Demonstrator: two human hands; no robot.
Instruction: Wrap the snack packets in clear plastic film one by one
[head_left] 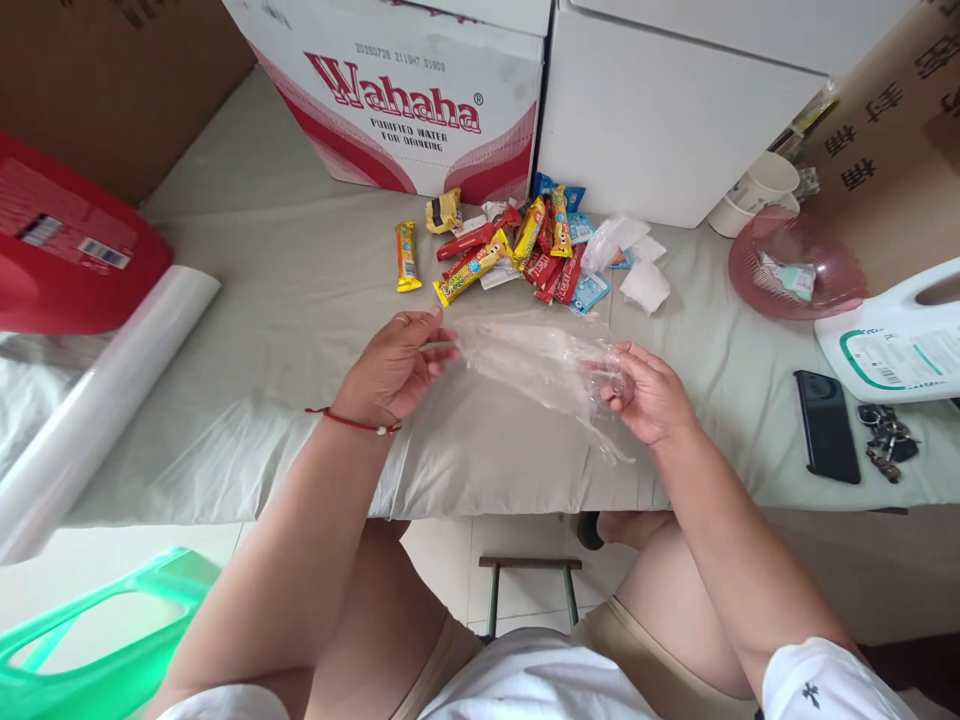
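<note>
A thin clear plastic bag (525,355) is stretched out between my two hands, just above the cloth-covered table. My left hand (401,365), with a red string bracelet at the wrist, has its thumb and fingers drawn together at the bag's left end. At the other end, my right hand (649,390) grips the crumpled film, which partly covers its fingertips. Beyond the bag lies a pile of small wrapped snacks, including a yellow snack packet (472,268), a red packet (541,268) and a blue packet (589,292). One yellow-orange packet (406,257) lies apart on the left.
A Wahaha carton (420,110) and a white box (645,110) stand behind. Crumpled white plastic (645,287) lies near a pink bowl (795,255). To the right are a white jug (900,340), phone (827,425) and keys (889,440); leftward, a plastic roll (112,400) and red container (75,240).
</note>
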